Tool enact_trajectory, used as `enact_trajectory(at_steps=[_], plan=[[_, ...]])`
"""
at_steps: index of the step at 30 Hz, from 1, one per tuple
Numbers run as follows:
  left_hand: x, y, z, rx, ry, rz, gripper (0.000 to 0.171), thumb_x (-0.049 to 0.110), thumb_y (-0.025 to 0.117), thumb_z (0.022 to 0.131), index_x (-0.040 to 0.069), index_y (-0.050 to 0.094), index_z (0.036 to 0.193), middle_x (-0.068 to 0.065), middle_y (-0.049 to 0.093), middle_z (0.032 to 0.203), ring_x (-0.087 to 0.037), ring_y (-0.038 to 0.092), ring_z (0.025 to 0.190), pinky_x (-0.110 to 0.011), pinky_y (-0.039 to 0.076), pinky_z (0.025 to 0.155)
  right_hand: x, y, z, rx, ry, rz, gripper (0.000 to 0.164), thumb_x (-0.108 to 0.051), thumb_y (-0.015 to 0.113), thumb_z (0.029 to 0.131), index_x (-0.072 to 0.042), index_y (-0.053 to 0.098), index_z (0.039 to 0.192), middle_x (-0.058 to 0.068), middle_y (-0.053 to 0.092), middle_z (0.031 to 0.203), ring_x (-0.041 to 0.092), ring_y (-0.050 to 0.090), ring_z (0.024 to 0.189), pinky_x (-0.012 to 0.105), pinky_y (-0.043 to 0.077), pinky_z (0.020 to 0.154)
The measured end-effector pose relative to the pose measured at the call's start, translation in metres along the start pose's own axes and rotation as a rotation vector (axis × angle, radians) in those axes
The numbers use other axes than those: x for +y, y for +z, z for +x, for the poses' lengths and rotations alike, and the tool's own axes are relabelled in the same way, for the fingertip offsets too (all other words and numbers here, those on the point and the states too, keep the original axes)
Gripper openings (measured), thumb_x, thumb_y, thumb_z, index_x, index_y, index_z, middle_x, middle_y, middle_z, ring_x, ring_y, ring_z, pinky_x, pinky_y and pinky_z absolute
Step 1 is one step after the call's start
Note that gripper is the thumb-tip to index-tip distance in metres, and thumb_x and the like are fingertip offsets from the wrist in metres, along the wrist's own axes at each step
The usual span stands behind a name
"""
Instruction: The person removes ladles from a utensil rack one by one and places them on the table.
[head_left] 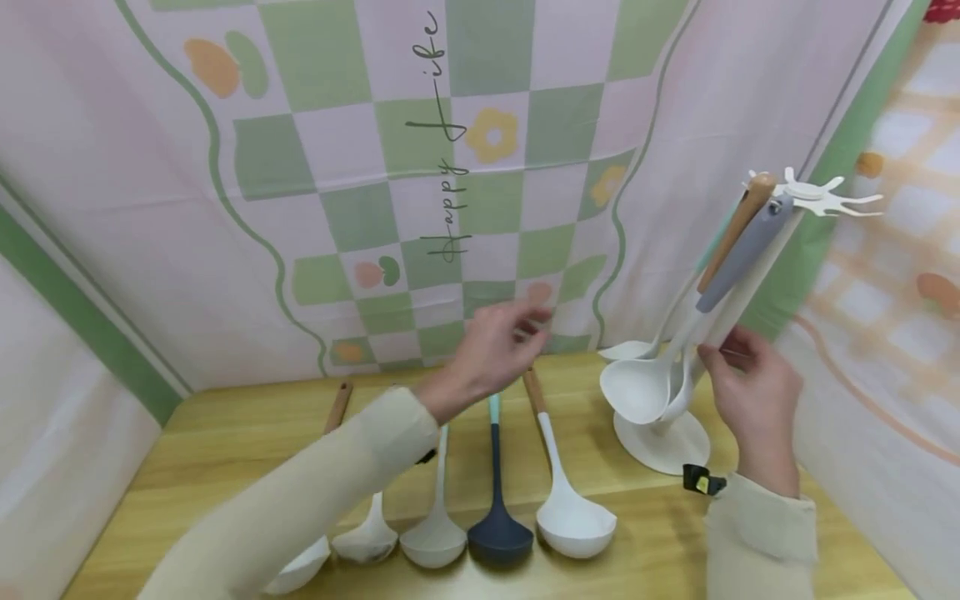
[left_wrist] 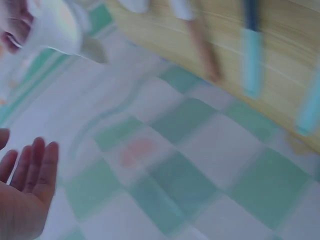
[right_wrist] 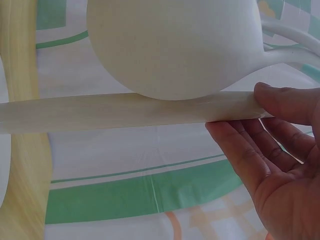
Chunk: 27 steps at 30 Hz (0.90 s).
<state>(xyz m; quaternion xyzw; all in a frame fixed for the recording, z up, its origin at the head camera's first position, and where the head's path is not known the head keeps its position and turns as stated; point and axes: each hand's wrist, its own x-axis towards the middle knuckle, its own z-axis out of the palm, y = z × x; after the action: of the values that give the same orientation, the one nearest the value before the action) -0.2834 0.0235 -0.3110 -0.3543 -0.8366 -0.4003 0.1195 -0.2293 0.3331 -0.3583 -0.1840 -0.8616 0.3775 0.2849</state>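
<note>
My right hand pinches the white pole of a utensil stand between thumb and fingers. From the rack at its top hang several ladles, among them one with a grey handle and a white bowl; others have wood and mint handles. The stand's round base is on the table. Off to the left, my left hand is in the air with nothing in it, fingers loosely bent, above the handle ends of the laid-out ladles. The left wrist view shows that hand with its fingers extended.
On the wooden table lie a white ladle with a wooden handle, a navy ladle, a beige ladle and more white ones, partly behind my left sleeve. A checked cloth hangs behind.
</note>
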Motion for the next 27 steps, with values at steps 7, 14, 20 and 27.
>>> enact_trajectory(at_steps=[7, 14, 20, 27], plan=[[0.054, 0.047, 0.044, 0.124, 0.179, -0.087, 0.031, 0.018, 0.069, 0.093, 0.006, 0.066, 0.121, -0.006, 0.070, 0.120, -0.012, 0.069, 0.100, -0.006, 0.051, 0.080, -0.002, 0.001, -0.001, 0.014, -0.024, 0.024, 0.043, -0.030, 0.066, 0.092, -0.009, 0.062, 0.130, 0.014, 0.067, 0.124, -0.023, 0.043, 0.080, 0.004, 0.041, 0.065], [0.086, 0.081, 0.072, 0.224, 0.120, -0.133, 0.031, 0.025, 0.073, 0.090, 0.010, 0.067, 0.116, 0.000, 0.071, 0.113, -0.002, 0.067, 0.095, -0.001, 0.047, 0.078, -0.003, 0.005, -0.003, 0.015, -0.049, 0.040, 0.042, -0.030, 0.066, 0.092, -0.008, 0.063, 0.129, 0.014, 0.068, 0.122, -0.022, 0.043, 0.081, 0.002, 0.040, 0.065], [0.100, 0.091, 0.081, 0.257, 0.063, -0.105, 0.021, 0.026, 0.074, 0.089, 0.014, 0.068, 0.105, 0.008, 0.070, 0.099, 0.007, 0.063, 0.085, 0.002, 0.044, 0.072, -0.005, 0.004, -0.002, 0.015, -0.047, 0.042, 0.042, -0.031, 0.066, 0.093, -0.008, 0.064, 0.127, 0.013, 0.068, 0.121, -0.020, 0.044, 0.082, 0.003, 0.040, 0.068], [0.105, 0.097, 0.086, 0.256, 0.046, -0.048, 0.019, 0.026, 0.073, 0.090, 0.016, 0.069, 0.106, 0.011, 0.071, 0.097, 0.009, 0.061, 0.083, 0.002, 0.042, 0.073, 0.001, -0.002, 0.000, 0.025, -0.043, 0.028, 0.041, -0.030, 0.066, 0.092, -0.009, 0.065, 0.127, 0.013, 0.069, 0.119, -0.022, 0.044, 0.080, 0.003, 0.040, 0.066]])
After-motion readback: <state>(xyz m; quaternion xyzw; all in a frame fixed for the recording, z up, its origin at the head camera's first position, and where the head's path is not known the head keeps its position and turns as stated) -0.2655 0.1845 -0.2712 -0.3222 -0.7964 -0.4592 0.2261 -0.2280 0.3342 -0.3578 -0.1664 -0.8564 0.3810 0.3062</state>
